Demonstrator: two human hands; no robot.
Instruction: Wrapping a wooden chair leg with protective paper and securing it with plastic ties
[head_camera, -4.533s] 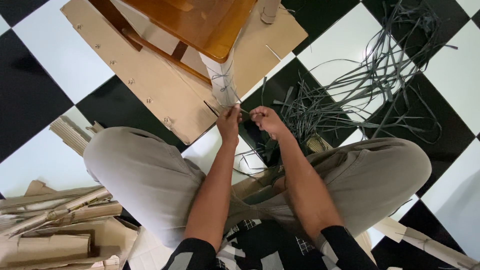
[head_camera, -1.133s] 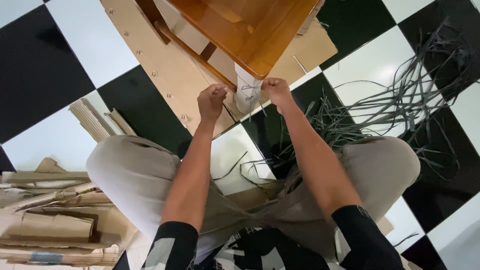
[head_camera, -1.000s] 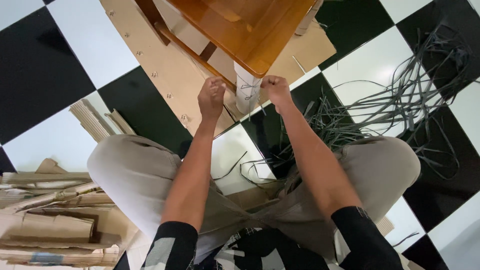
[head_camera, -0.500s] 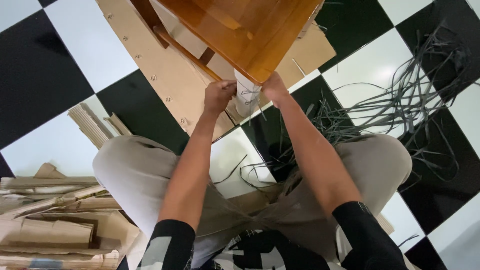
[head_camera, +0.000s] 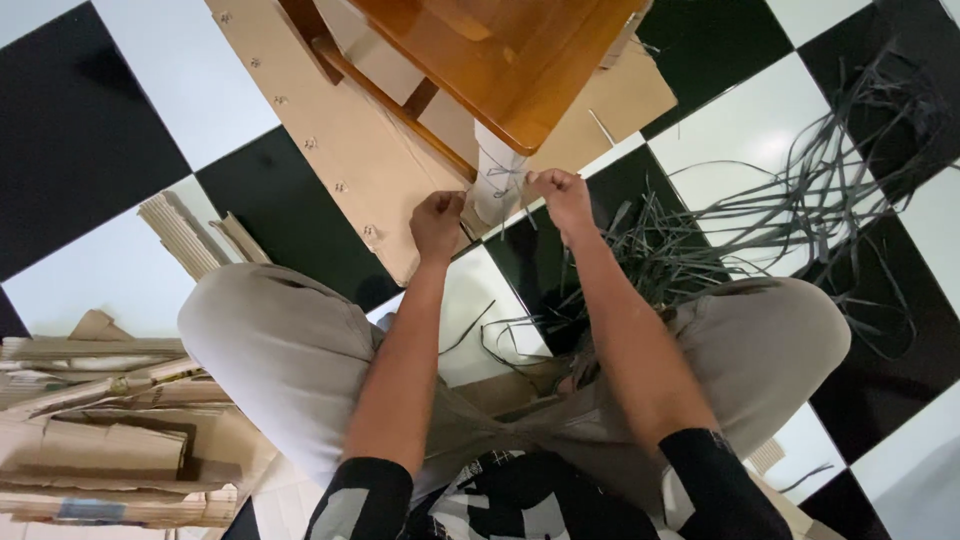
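Both fists pinched shut on the ends of a thin grey string (head_camera: 505, 175) — left hand (head_camera: 437, 224) and right hand (head_camera: 562, 196) either side of the paper-wrapped table leg (head_camera: 497, 180), string knotted around it. Wooden table (head_camera: 500, 60) above, flat cardboard sheet (head_camera: 330, 140) beneath; loose grey strips (head_camera: 800, 220) lie on the checkered floor (head_camera: 90, 130) to the right.
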